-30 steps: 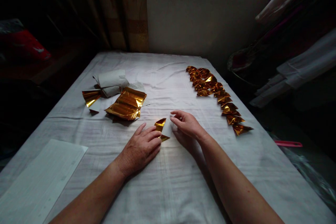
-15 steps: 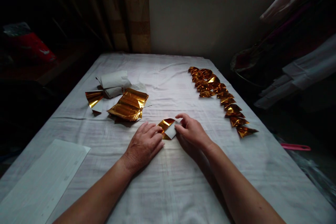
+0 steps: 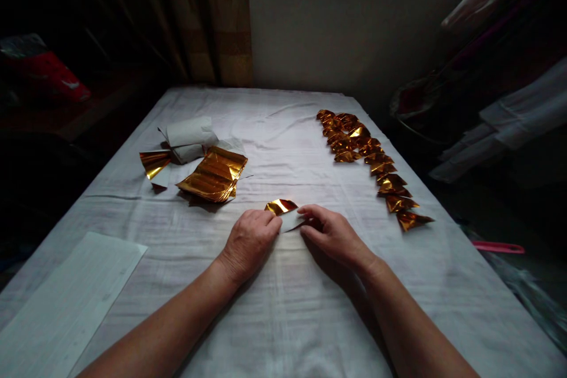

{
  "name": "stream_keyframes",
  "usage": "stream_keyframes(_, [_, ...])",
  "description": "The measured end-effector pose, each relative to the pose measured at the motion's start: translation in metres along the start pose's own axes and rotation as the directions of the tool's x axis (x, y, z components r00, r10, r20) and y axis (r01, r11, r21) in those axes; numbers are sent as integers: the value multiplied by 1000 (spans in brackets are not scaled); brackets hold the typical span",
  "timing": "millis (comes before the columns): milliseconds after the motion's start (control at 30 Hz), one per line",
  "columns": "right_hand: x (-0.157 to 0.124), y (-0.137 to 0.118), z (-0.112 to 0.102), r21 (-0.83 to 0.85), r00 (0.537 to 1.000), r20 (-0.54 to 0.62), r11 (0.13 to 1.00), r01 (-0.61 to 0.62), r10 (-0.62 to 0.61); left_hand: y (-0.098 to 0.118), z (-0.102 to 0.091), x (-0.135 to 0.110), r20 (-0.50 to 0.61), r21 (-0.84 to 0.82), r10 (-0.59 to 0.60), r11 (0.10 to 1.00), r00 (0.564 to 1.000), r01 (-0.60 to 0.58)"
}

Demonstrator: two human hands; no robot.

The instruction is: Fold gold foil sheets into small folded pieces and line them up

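A small folded sheet of gold foil paper (image 3: 280, 207) lies on the cloth between my hands, its gold side at the back and its white side (image 3: 290, 222) in front. My left hand (image 3: 252, 240) is closed with curled fingers, the thumb and forefinger gripping the left end of the sheet. At the right end, my right hand (image 3: 330, 233) has its forefinger and thumb around the paper's edge. A stack of gold foil sheets (image 3: 215, 174) rests beyond my left hand.
Several folded gold foil pieces (image 3: 392, 185) run in rows along the table's right side. White paper (image 3: 188, 132) and a curled foil sheet (image 3: 155, 162) lie behind the stack. A pale flat sheet (image 3: 80, 295) is at left front. A pink handle (image 3: 498, 247) shows past the right edge.
My left hand has gone from lying flat to curled fingers on the paper. My right hand has come slightly nearer to me, and the sheet's front part has shifted.
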State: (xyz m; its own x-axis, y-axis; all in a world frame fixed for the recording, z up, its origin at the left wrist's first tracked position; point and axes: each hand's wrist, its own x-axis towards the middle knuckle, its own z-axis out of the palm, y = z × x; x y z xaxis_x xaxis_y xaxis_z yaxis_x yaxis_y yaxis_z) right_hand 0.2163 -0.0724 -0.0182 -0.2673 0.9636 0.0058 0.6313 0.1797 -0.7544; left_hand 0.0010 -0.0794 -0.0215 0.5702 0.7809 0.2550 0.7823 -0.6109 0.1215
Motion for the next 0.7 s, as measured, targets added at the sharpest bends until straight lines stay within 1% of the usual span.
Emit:
stream_keyframes(67, [1, 10, 0, -68, 997, -50, 996, 59, -62, 5, 1, -4, -19, 1, 27, 1000, 999, -27])
stream_keyframes(133, [3, 17, 1, -162, 989, -58, 979, 123, -133, 9, 1, -9, -49, -22, 38, 999, 998, -39])
stream_keyframes(233, [4, 20, 2, -285, 975, -48, 938, 196, -218, 9, -1, -15, -68, -63, 51, 996, 996, -55])
stream_keyframes(333, [2, 14, 3, -338, 959, 0, 903, 267, -283, 5, -3, -16, -70, -67, 48, 996, 996, -53])
stream_keyframes(433, [-2, 7, 5, -345, 952, 72, 888, 305, -299, 0, -2, -14, -87, -61, 34, 997, 996, -39])
stream_keyframes(500, [-3, 5, 5, -332, 951, 81, 891, 309, -300, -2, -1, -14, -92, -75, 36, 996, 995, -43])
stream_keyframes(600, [-2, 6, 5, -309, 960, 40, 910, 275, -277, -2, -1, -13, -66, -96, 49, 994, 997, -55])
stream_keyframes(700, [-1, 8, 8, -302, 971, -7, 926, 224, -237, -2, -4, -13, -12, -104, 51, 993, 999, -52])
